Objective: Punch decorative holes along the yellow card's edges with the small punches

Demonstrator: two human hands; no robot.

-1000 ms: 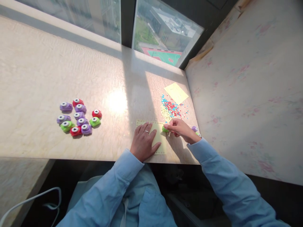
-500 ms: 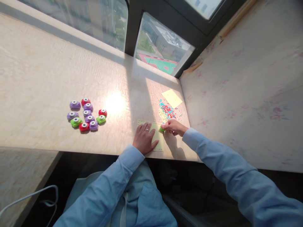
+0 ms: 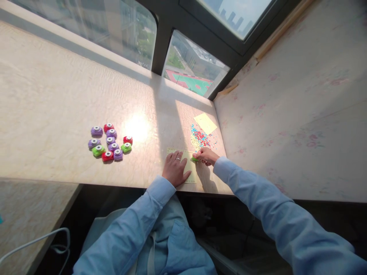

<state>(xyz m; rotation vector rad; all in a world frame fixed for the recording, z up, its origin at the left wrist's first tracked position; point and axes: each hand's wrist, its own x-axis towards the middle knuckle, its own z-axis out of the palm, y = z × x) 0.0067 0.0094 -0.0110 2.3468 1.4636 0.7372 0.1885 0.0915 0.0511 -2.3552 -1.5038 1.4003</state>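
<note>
Under my left hand (image 3: 175, 168) lies a pale yellow sheet of paper (image 3: 191, 176) with small punched shapes along its edges. The fingers of that hand are spread flat and press the sheet to the surface; a ring sits on one finger. My right hand (image 3: 207, 156) is closed on a small green craft punch (image 3: 195, 158) at the paper's right edge. Its fingers cover most of the punch. Just beyond the right hand is a scatter of tiny red, blue and yellow paper bits (image 3: 200, 138).
Several purple, red and green craft punches (image 3: 110, 140) stand grouped to the left. Another yellow paper (image 3: 205, 123) lies behind the bits. A papered wall (image 3: 286, 126) bounds the right side, windows the back. A white cable (image 3: 34, 237) hangs at lower left.
The view has shifted slightly. The green punch in my right hand reaches a little further over the paper's right edge. My left hand stays flat on the sheet.
</note>
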